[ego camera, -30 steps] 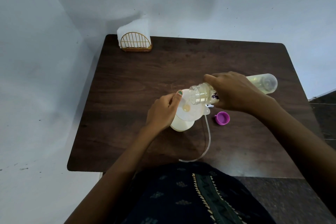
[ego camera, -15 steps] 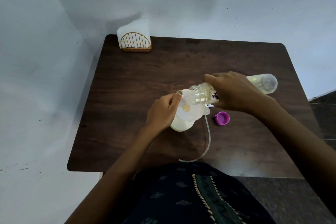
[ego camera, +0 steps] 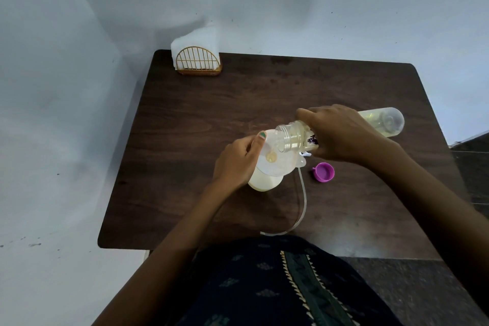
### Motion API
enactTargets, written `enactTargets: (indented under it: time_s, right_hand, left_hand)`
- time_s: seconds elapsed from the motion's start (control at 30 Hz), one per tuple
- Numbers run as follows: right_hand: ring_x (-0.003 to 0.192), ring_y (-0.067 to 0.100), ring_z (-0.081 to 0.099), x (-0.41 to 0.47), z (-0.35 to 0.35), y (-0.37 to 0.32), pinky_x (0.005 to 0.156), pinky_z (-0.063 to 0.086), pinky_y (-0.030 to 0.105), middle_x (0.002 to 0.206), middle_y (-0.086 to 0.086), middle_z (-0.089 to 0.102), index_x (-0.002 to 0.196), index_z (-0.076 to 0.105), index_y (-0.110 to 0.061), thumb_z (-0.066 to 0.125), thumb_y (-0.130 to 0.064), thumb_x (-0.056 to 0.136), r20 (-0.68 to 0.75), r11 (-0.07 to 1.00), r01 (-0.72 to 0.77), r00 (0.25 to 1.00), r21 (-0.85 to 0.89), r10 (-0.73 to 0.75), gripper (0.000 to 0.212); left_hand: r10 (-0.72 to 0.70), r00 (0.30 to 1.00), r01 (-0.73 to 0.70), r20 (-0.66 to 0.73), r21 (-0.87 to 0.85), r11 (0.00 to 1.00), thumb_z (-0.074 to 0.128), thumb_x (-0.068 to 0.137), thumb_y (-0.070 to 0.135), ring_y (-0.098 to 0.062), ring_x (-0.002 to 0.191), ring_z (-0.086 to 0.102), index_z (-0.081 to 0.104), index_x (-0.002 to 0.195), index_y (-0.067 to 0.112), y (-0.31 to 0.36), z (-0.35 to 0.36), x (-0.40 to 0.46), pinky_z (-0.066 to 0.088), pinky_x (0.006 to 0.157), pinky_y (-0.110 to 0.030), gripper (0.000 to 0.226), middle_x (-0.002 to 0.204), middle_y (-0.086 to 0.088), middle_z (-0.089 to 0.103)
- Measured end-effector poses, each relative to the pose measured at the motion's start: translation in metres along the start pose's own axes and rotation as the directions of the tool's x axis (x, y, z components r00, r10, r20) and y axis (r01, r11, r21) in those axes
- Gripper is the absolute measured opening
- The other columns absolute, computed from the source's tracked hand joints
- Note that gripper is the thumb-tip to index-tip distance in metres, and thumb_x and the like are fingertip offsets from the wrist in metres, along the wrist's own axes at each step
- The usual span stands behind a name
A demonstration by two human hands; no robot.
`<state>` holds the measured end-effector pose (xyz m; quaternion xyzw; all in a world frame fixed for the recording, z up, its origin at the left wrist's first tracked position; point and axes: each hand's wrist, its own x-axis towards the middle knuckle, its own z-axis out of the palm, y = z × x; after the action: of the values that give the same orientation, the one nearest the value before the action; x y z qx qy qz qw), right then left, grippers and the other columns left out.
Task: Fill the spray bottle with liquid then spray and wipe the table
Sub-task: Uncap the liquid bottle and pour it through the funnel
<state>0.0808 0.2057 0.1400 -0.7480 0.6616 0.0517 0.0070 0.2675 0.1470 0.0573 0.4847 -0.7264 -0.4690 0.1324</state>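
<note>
Nearest the viewer, a clear dip tube (ego camera: pixel 301 209) curves across the table (ego camera: pixel 185 140) below both hands; its upper end runs up toward a white piece just under the right hand, probably the removed spray head, though most of it is hidden. The left hand (ego camera: pixel 235 161) curls around the rim of a translucent funnel (ego camera: pixel 275 159), thumb on the upper edge, evidently steadying it so it does not tip under the pour. The funnel sits in the mouth of the spray bottle (ego camera: pixel 264 182), a pale body standing upright on the table directly beneath the left hand; it appears already partly filled with creamy liquid. A small yellowish pool lies at the funnel's throat.

To the right of the funnel, the right hand (ego camera: pixel 341 135) is wrapped around the neck end of a large refill bottle (ego camera: pixel 381 124), held nearly horizontal with its open mouth over the funnel bowl and its base pointing away to the far right. The shallow tilt probably keeps the flow slow enough for the narrow throat. A purple cap (ego camera: pixel 324 172) lies open side up on the table just below the right hand, within easy reach for recapping.

Farthest off, well beyond the left hand at the table's far corner, stands a napkin holder (ego camera: pixel 198 62) with white tissue, likely the wiping material.
</note>
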Motion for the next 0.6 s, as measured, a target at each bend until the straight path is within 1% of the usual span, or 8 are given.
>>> enactTargets:
  time_s: [0.1, 0.27, 0.47, 0.6]
  right_hand:
    - [0.076, 0.024, 0.061, 0.0002, -0.0006, -0.0006, 0.061, 0.033, 0.027, 0.089, 0.002, 0.066, 0.107, 0.052, -0.016, 0.073, -0.023, 0.074, 0.004, 1.0, 0.004, 1.0, 0.001, -0.004, 0.04]
    - [0.076, 0.025, 0.061, 0.0003, -0.001, 0.0, 0.061, 0.034, 0.027, 0.089, 0.003, 0.066, 0.107, 0.051, -0.016, 0.073, -0.025, 0.074, 0.003, 1.0, 0.005, 1.0, -0.003, -0.005, 0.041]
    - [0.075, 0.025, 0.061, 0.0004, 0.0006, 0.0, 0.06, 0.033, 0.027, 0.089, 0.003, 0.066, 0.106, 0.051, -0.016, 0.074, -0.025, 0.073, 0.002, 1.0, 0.006, 1.0, -0.003, -0.006, 0.042]
    - [0.073, 0.025, 0.061, 0.001, 0.0026, 0.0016, 0.059, 0.037, 0.028, 0.086, 0.003, 0.066, 0.104, 0.051, -0.015, 0.074, -0.025, 0.072, 0.006, 1.0, 0.002, 1.0, -0.001, -0.002, 0.041]
  left_hand:
    - [0.0, 1.0, 0.0, 0.008, 0.005, 1.0, 0.033, 0.098, 0.053, -0.015, 0.079, 0.062, 0.057, 0.09, 0.034, 0.0008, -0.0004, -0.0004, 0.053, 0.075, -0.041, 0.032, 0.073, 0.012, 0.058]
    - [0.005, 1.0, -0.005, 0.01, 0.004, 1.0, 0.033, 0.098, 0.053, -0.016, 0.076, 0.062, 0.053, 0.073, 0.034, 0.0009, -0.0013, -0.0014, 0.05, 0.071, -0.038, 0.038, 0.067, 0.01, 0.056]
    - [0.012, 1.0, -0.012, 0.007, 0.006, 1.0, 0.033, 0.098, 0.053, -0.017, 0.076, 0.062, 0.053, 0.073, 0.032, 0.001, -0.0015, -0.0019, 0.042, 0.064, -0.031, 0.038, 0.066, 0.011, 0.054]
    - [0.011, 1.0, -0.011, 0.004, 0.003, 1.0, 0.033, 0.098, 0.053, -0.016, 0.074, 0.062, 0.053, 0.07, 0.033, 0.0009, -0.0011, -0.0019, 0.044, 0.066, -0.032, 0.04, 0.066, 0.011, 0.055]
